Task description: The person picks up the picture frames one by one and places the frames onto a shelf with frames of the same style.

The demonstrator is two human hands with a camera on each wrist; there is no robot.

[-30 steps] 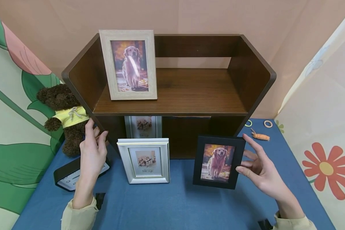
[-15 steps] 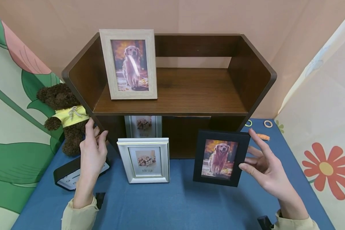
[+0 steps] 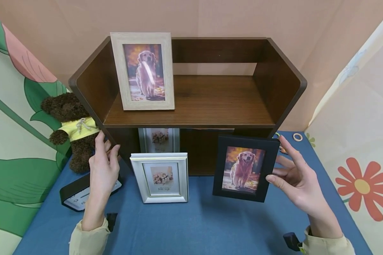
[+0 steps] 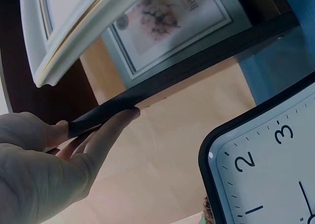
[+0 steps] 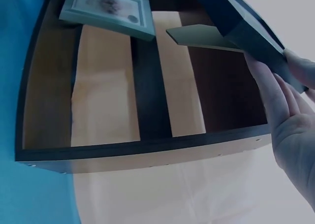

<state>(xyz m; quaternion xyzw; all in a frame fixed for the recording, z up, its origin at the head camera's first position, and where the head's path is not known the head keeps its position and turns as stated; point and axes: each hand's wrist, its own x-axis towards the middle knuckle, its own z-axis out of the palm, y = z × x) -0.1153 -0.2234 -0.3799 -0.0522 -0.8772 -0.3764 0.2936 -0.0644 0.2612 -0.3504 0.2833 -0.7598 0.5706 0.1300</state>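
My right hand (image 3: 298,180) pinches the right side of a black frame (image 3: 242,170) with a dog picture, tilted and raised above the blue cloth. In the right wrist view the fingers lie behind the frame (image 5: 246,29), and its stand (image 5: 204,37) sticks out. My left hand (image 3: 103,170) grips the left side edge of the brown shelf (image 3: 191,125), thumb on one face and fingers on the other; the left wrist view shows this hand (image 4: 54,170) on the dark panel (image 4: 172,79). A silver frame (image 3: 161,200) with a flower picture stands before the shelf.
A pale frame (image 3: 148,106) stands on the upper shelf at left; another flower frame (image 3: 175,140) is in the lower compartment. At left are a brown teddy bear (image 3: 79,129) and a black-rimmed clock (image 3: 73,193). Rings (image 3: 297,137) lie at right behind the right hand.
The right hand has lifted the black frame upward, slightly right at first, and it now covers more of the shelf's lower front. The left hand has stayed in place.
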